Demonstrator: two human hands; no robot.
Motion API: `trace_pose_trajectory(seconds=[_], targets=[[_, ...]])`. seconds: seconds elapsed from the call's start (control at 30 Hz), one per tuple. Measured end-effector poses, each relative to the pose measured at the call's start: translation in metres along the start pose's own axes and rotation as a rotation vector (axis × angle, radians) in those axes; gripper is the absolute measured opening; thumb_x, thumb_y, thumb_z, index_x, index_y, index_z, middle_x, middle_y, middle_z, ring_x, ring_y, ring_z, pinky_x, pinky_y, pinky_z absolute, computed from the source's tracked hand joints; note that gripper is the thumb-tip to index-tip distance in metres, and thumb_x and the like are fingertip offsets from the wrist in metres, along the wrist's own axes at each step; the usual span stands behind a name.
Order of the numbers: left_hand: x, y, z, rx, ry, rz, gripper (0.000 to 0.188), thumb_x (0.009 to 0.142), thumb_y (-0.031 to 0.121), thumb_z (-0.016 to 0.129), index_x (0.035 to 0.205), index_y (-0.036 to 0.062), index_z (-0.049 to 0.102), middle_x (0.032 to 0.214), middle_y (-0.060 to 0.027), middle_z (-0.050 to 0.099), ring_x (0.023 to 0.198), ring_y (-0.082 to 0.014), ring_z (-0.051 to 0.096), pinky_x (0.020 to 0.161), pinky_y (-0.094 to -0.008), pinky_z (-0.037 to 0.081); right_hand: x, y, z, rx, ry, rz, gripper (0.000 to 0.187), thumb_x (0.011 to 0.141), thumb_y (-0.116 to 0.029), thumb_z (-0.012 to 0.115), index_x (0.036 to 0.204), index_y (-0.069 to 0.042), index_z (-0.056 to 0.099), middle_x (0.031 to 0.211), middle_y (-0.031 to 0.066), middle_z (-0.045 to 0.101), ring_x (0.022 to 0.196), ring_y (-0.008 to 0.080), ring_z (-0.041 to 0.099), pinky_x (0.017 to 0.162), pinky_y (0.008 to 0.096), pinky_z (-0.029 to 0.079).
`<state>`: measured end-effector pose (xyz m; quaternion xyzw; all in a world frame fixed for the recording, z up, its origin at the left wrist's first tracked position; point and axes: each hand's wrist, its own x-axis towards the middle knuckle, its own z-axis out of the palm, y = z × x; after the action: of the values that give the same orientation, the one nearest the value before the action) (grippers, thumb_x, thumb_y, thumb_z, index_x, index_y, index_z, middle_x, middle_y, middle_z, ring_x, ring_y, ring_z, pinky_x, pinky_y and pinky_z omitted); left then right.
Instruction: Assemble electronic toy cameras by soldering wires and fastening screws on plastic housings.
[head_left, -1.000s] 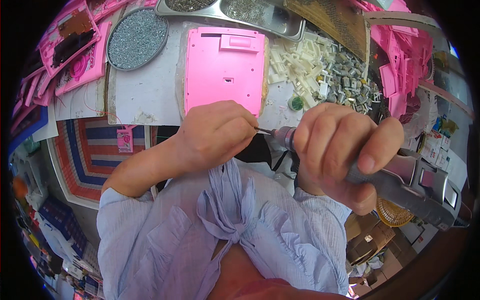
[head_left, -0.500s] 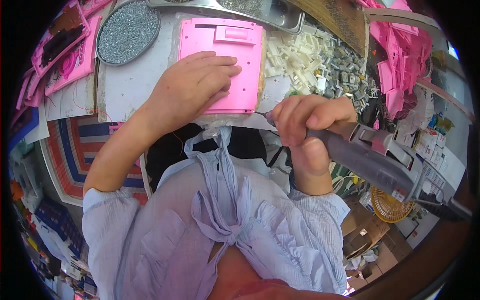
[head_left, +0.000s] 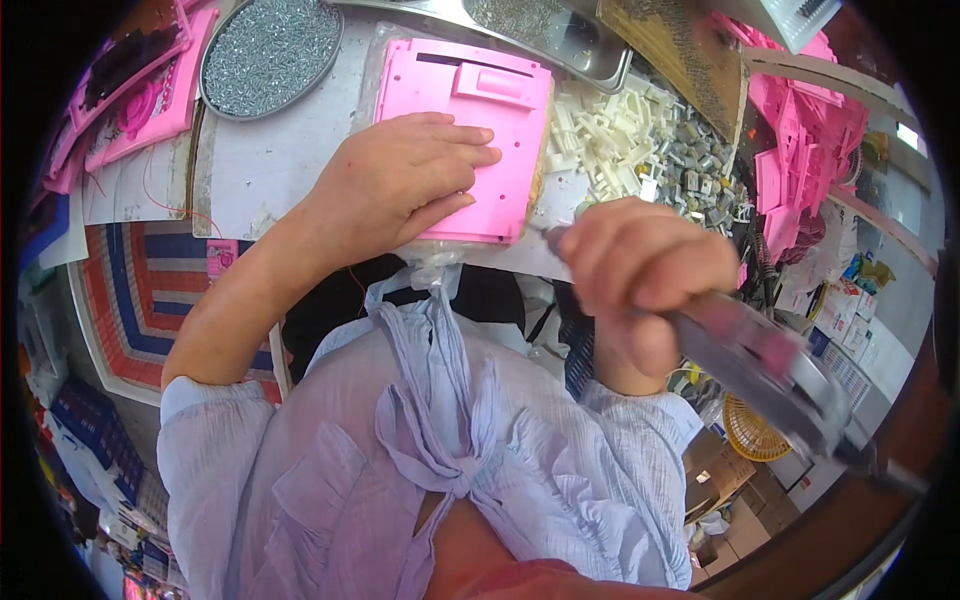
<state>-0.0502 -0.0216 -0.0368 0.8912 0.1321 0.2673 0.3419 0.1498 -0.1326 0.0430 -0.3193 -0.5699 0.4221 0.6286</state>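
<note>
A flat pink plastic housing [head_left: 515,125] with small holes and a raised block lies on a plastic-wrapped pad [head_left: 365,85] at the table's near edge. Across its left part rests my left hand [head_left: 410,175], palm down with the fingers stretched out. My right hand [head_left: 650,265], somewhat blurred, is wrapped round a dark grey electric screwdriver [head_left: 755,355]. The tool's front end points toward the housing's near right corner and stands apart from it. Its bit is too blurred to make out.
An oval dish of screws [head_left: 270,60] stands at the far left, a metal tray [head_left: 600,60] at the back. White plastic parts [head_left: 610,130] and small motors [head_left: 700,165] are heaped right of the housing. Pink parts [head_left: 800,150] pile up farther right, with more pink panels [head_left: 150,120] at left.
My right hand has drawn the electric screwdriver away from the housing's near right corner, where its bit was touching or very close. The left hand stays on the housing. The whole view has shifted slightly.
</note>
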Motion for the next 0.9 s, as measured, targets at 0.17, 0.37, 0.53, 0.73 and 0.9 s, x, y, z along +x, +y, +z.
trace_pose_trajectory(seconds=[0.17, 0.37, 0.53, 0.73, 0.9], targets=[[0.005, -0.003, 0.000, -0.033, 0.013, 0.023, 0.023, 0.084, 0.011, 0.076, 0.106, 0.0056, 0.071, 0.123, -0.0072, 0.073, 0.118, -0.0290, 0.068, 0.103, -0.0466, 0.052, 0.007, 0.021, 0.005, -0.183, -0.039, 0.015, 0.027, 0.095, -0.018, 0.070, 0.090, -0.010, 0.045, 0.062, 0.0033, 0.054, 0.049, 0.0193, 0.054, 0.055, 0.0370, 0.050], [-0.002, -0.003, 0.003, -0.069, 0.022, 0.022, 0.021, 0.083, 0.010, 0.076, 0.102, 0.0052, 0.070, 0.121, -0.0071, 0.073, 0.117, -0.0287, 0.068, 0.101, -0.0463, 0.052, 0.018, 0.023, -0.009, -0.049, -0.137, -0.019, 0.021, 0.087, -0.010, 0.073, 0.088, -0.007, 0.052, 0.064, 0.0060, 0.058, 0.053, 0.0220, 0.059, 0.055, 0.0377, 0.053], [0.004, -0.006, 0.001, -0.072, 0.019, 0.020, 0.022, 0.082, 0.010, 0.077, 0.103, 0.0047, 0.069, 0.121, -0.0074, 0.073, 0.118, -0.0294, 0.068, 0.100, -0.0464, 0.053, 0.038, 0.041, -0.022, -0.059, -0.027, -0.035, 0.018, 0.085, 0.001, 0.069, 0.088, -0.003, 0.052, 0.067, 0.0078, 0.056, 0.058, 0.0220, 0.061, 0.055, 0.0350, 0.053], [0.003, -0.002, 0.000, -0.080, -0.010, -0.015, 0.022, 0.082, 0.010, 0.076, 0.103, 0.0049, 0.069, 0.122, -0.0077, 0.072, 0.120, -0.0288, 0.066, 0.101, -0.0456, 0.052, 0.035, 0.049, -0.023, -0.092, -0.059, -0.039, 0.018, 0.086, 0.000, 0.069, 0.087, -0.004, 0.051, 0.066, 0.0084, 0.057, 0.059, 0.0218, 0.063, 0.054, 0.0341, 0.053], [0.001, -0.006, 0.000, -0.051, -0.039, 0.023, 0.023, 0.083, 0.010, 0.075, 0.106, 0.0051, 0.069, 0.123, -0.0070, 0.072, 0.121, -0.0280, 0.066, 0.101, -0.0451, 0.052, 0.075, 0.042, -0.039, 0.087, 0.018, -0.078, 0.023, 0.093, -0.009, 0.069, 0.084, -0.006, 0.048, 0.066, 0.0080, 0.058, 0.054, 0.0171, 0.055, 0.051, 0.0325, 0.049]])
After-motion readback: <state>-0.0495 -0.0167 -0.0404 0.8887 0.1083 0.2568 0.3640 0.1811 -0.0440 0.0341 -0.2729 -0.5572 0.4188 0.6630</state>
